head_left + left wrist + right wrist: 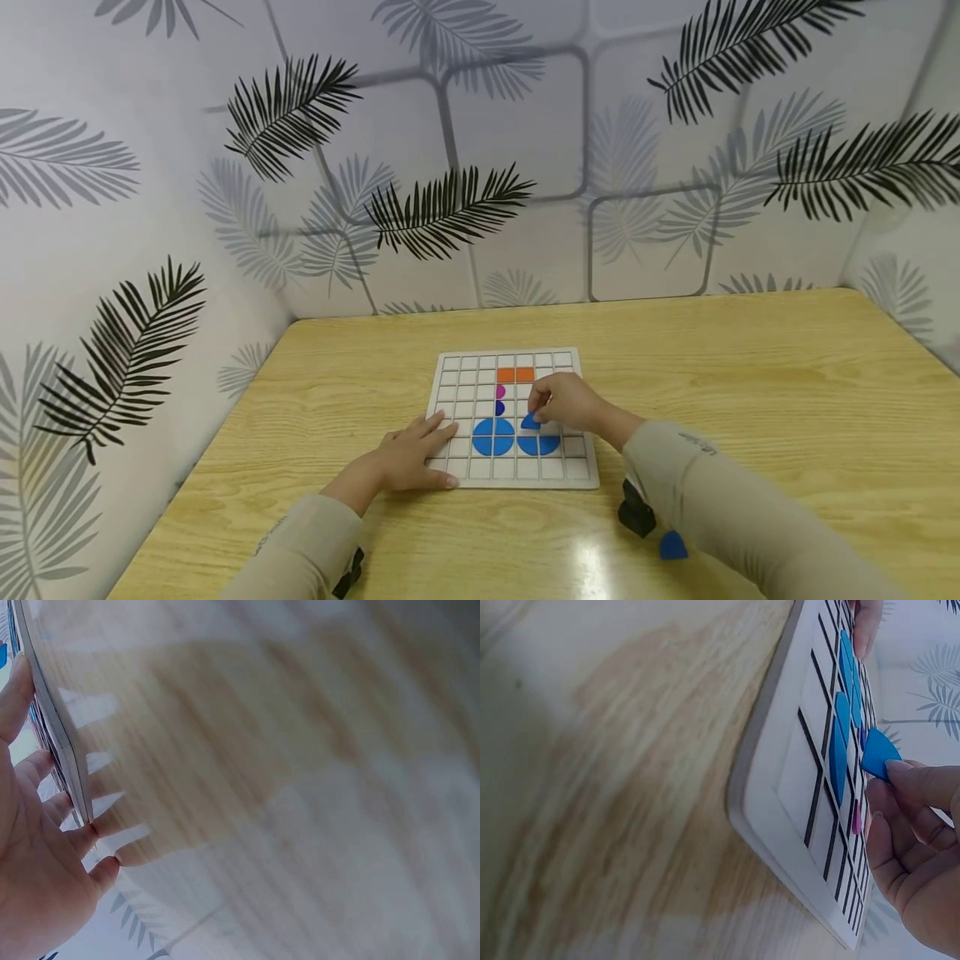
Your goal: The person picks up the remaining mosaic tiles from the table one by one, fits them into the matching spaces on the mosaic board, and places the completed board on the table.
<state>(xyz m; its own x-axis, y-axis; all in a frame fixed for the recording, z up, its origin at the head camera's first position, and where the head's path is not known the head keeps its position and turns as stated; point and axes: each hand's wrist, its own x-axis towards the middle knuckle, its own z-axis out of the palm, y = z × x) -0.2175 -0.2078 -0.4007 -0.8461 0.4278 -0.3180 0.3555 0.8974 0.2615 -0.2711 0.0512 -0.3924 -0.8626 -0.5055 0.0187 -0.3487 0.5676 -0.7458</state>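
Head view: a right hand [566, 402] is pinching a blue quarter piece [531, 422] in its grip over a white gridded board [575, 469], just on the far side of a blue half-disc [528, 447], while a left hand [416, 454] is resting spread fingers along the board's left side, its grip not clasping anything. If the pinch is slipping or twisting, the piece could be landing crooked across a grid line; fingertips dipping low could be nudging the half-disc askew. Uneven pressing from the left could be turning the board on the worktop [487, 542]. Nearby, a loose blue piece [673, 546] is lying beside the right sleeve [720, 500], which could be sweeping it away.
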